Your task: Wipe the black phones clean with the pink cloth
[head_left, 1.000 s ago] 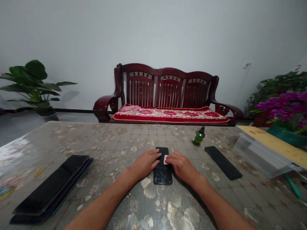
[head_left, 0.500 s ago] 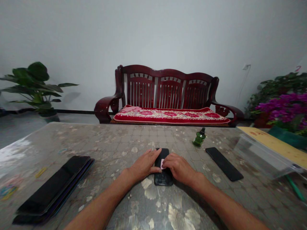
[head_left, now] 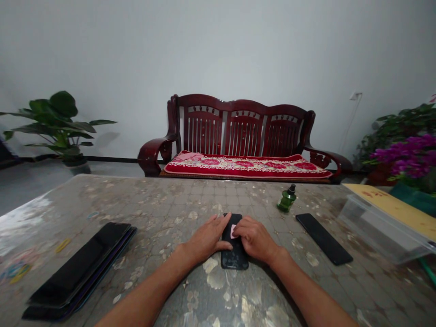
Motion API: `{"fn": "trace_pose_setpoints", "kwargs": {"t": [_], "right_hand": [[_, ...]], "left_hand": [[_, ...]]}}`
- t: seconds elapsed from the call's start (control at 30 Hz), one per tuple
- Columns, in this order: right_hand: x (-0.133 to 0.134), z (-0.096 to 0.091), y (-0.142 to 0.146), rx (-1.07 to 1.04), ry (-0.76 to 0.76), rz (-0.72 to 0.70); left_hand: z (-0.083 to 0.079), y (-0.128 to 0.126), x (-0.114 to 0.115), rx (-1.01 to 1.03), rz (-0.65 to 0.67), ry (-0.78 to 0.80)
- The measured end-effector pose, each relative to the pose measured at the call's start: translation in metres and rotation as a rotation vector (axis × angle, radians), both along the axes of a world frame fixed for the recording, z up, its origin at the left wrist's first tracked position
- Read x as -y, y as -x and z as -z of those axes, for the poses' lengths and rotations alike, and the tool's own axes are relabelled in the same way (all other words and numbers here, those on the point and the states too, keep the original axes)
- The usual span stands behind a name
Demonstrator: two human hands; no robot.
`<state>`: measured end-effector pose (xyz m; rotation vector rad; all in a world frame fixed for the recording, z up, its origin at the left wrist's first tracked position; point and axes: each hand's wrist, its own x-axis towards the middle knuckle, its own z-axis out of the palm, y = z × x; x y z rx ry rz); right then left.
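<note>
A black smartphone (head_left: 234, 260) lies flat on the table in front of me, with smudges or pale spots on its lower part. My left hand (head_left: 210, 237) steadies it from the left, fingertips near its upper edge and thumb reaching over its surface. A small pale pink piece (head_left: 233, 231), cloth or sponge by its look, is pressed on the phone's upper half. My right hand (head_left: 255, 237) is closed on that piece, its fingers bent; part of the phone's right edge is hidden behind this hand.
Left stands a stack of dark phones (head_left: 81, 263), with rubber bands (head_left: 20, 272) beyond. On the right are a green spray bottle (head_left: 286, 200), another black phone (head_left: 323, 238) and a clear plastic box (head_left: 374, 227) with a yellow board (head_left: 391, 204). A wooden bench (head_left: 243, 120) is behind the table.
The view has shifted a little, so everything sits slightly differently in the picture. My right hand and the pink piece have moved slightly up along the phone; my left hand keeps its hold.
</note>
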<state>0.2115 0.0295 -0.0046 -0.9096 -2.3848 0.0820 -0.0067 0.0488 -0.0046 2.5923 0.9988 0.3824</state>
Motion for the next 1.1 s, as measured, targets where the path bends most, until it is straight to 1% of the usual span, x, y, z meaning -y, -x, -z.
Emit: {"fn": "trace_pose_setpoints", "kwargs": {"t": [0.1, 0.23, 0.3, 0.4, 0.5, 0.57, 0.63, 0.77, 0.9, 0.97, 1.1], "right_hand": [[0.000, -0.001, 0.000, 0.016, -0.004, -0.029], [-0.009, 0.002, 0.002, 0.003, -0.032, 0.061], [-0.012, 0.004, 0.003, 0.005, -0.036, 0.101], [-0.013, 0.006, 0.003, -0.005, -0.034, 0.117], [-0.012, 0.007, 0.002, -0.027, -0.033, 0.092], [-0.011, 0.006, 0.001, -0.041, -0.029, 0.074], [-0.012, 0.006, 0.000, -0.051, -0.022, 0.068], [-0.014, 0.007, -0.002, -0.073, 0.003, 0.091], [-0.013, 0.008, -0.001, -0.072, 0.010, 0.132], [-0.009, 0.007, 0.001, -0.040, -0.012, 0.116], [-0.001, 0.001, 0.005, 0.035, -0.014, 0.027]], "left_hand": [[0.000, 0.000, 0.001, 0.005, -0.002, -0.008], [0.000, -0.001, 0.003, -0.005, -0.032, -0.017], [-0.003, -0.002, 0.004, -0.002, -0.062, -0.057], [-0.013, -0.003, 0.006, 0.010, -0.093, -0.155], [-0.025, -0.005, 0.011, 0.021, -0.042, -0.206], [-0.029, -0.006, 0.016, -0.006, 0.000, -0.210], [-0.027, -0.007, 0.023, -0.046, 0.016, -0.214], [-0.015, -0.008, 0.042, -0.100, 0.025, -0.227], [-0.009, -0.011, 0.057, -0.141, -0.030, -0.233], [-0.009, -0.014, 0.062, -0.175, -0.049, -0.242], [-0.009, -0.019, 0.065, -0.235, -0.060, -0.240]]}}
